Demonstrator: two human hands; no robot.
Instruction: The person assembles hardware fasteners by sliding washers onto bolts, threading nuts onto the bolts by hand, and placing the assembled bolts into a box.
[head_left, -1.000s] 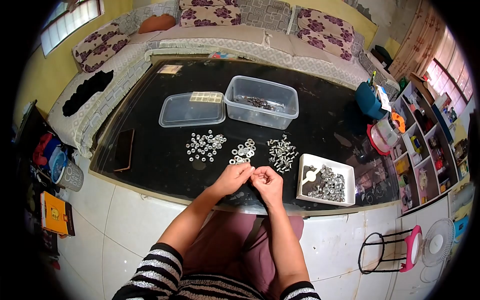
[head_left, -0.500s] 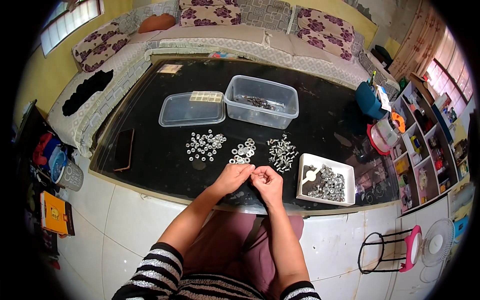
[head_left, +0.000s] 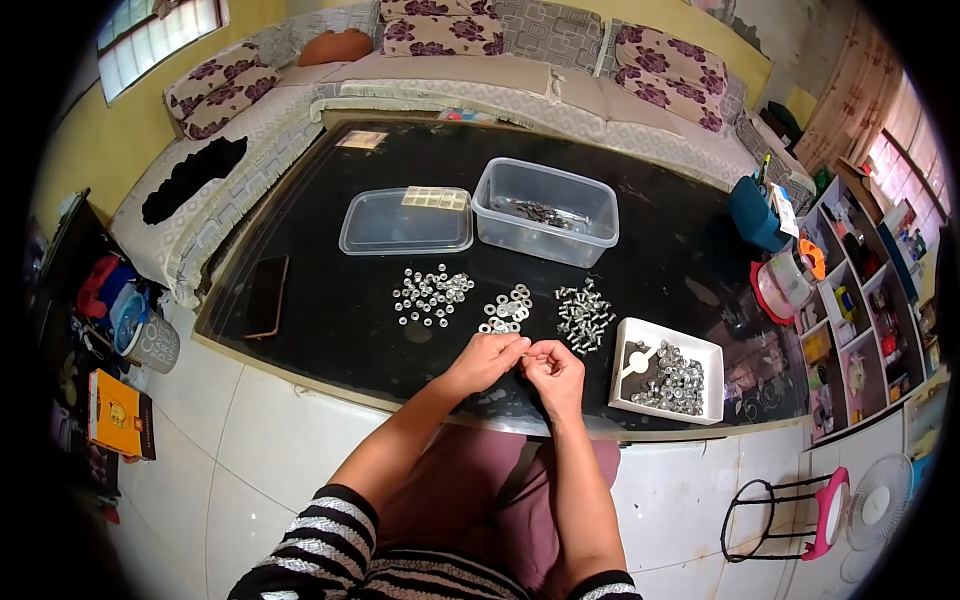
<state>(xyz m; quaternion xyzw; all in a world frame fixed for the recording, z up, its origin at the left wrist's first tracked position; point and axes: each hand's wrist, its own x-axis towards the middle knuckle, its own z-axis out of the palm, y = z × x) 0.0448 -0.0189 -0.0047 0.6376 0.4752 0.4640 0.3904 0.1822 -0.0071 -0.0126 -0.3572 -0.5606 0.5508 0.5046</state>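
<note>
I'm seeing the phone (head_left: 266,297) lying at the table's (head_left: 340,365) left, nuts (head_left: 433,300) lying before the lid (head_left: 400,225), and washers (head_left: 519,305) lying between nuts and screws (head_left: 583,318). The tub (head_left: 545,243) is sitting right of the lid, holding hardware (head_left: 545,213); the tray (head_left: 665,413), right of the screws, is holding parts (head_left: 682,380).

Daylight comes in through the barred window (head_left: 160,40) at upper left and the curtained window (head_left: 910,165) on the right, both washed out pale. The room is moderately bright, and I get soft glare on the white floor tiles (head_left: 290,425). My black bench (head_left: 350,300) looks dark, with dull reflections toward its right side. My view bends hard: the long sofa (head_left: 440,80) curves, and the corners drop into black. My hands (head_left: 520,365) look fairly sharp, but whatever sits between my fingertips is too small to tell.
</note>
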